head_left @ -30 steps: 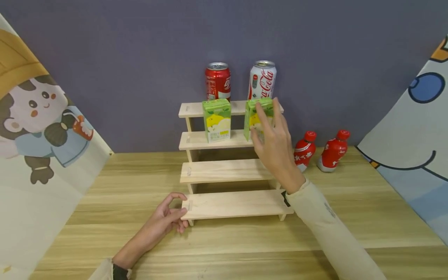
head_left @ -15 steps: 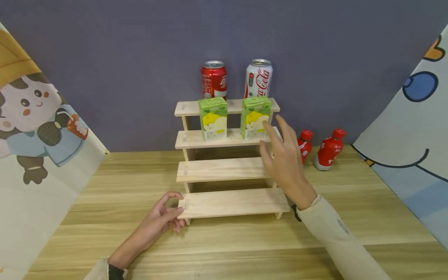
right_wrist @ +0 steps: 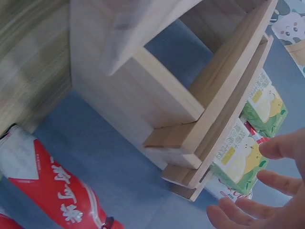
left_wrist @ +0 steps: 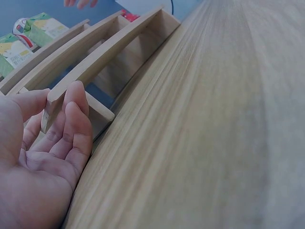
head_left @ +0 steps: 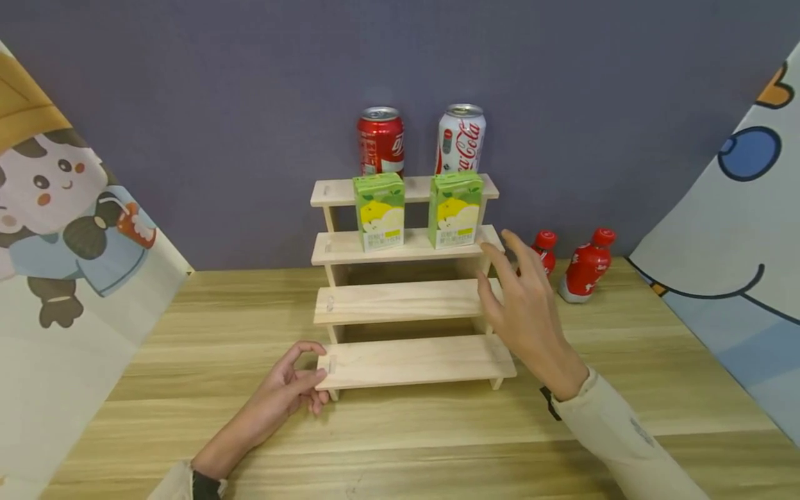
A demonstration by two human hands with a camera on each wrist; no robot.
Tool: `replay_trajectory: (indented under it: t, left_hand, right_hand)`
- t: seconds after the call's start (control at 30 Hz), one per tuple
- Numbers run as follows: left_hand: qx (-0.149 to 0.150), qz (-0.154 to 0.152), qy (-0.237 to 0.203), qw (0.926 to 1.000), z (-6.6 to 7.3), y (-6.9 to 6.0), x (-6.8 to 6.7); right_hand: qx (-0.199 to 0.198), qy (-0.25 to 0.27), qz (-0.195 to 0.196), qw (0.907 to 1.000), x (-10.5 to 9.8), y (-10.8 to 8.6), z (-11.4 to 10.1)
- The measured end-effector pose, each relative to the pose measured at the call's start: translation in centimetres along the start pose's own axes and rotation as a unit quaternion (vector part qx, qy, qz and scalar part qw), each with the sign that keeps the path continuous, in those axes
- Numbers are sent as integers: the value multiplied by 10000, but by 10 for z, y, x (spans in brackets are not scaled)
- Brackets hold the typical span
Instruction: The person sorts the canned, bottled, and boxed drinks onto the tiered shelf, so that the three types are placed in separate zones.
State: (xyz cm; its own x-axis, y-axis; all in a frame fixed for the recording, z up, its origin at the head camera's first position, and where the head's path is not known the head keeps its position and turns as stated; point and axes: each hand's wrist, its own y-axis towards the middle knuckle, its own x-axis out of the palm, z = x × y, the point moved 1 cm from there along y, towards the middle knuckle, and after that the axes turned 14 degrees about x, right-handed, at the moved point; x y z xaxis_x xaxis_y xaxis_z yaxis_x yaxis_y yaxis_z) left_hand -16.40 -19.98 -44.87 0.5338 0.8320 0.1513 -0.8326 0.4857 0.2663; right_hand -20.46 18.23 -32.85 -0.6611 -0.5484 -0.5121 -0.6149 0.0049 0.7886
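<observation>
A wooden stepped shelf stands on the table. My left hand pinches the left end of its lowest board, with fingers curled under the edge in the left wrist view. My right hand hangs beside the shelf's right end, its fingers loosely bent and holding nothing. Two green juice cartons, a left one and a right one, stand upright on the second board from the top. Behind them, a red can and a white Coca-Cola can stand on the top board.
Right of the shelf, two red bottles stand on the wooden table: a nearer-in bottle, partly hidden by my right hand, and an outer bottle. A dark wall rises behind. Printed cartoon panels flank both sides.
My right hand has let go of the right juice carton and moved down and to the right, away from it. My left hand keeps its hold on the lowest board.
</observation>
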Motion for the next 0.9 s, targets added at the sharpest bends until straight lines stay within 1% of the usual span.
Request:
replay_trajectory:
  t: [0.2, 0.3, 0.5, 0.8, 0.9]
  left_hand:
    - [-15, 49, 30, 10000, -1, 0, 0]
    - [-55, 76, 42, 9999, -2, 1, 0]
    - [16, -23, 77, 10000, -2, 1, 0]
    - [-3, -14, 81, 10000, 0, 1, 0]
    - [-34, 26, 130, 9999, 0, 0, 0]
  right_hand:
    - [33, -36, -65, 10000, -3, 0, 13]
    - [173, -10, -63, 9998, -4, 1, 22]
    - [607, -31, -81, 9981, -3, 3, 40]
    - [781, -153, 14, 9968, -2, 9, 66]
    - [946, -181, -28, 9953, -2, 10, 76]
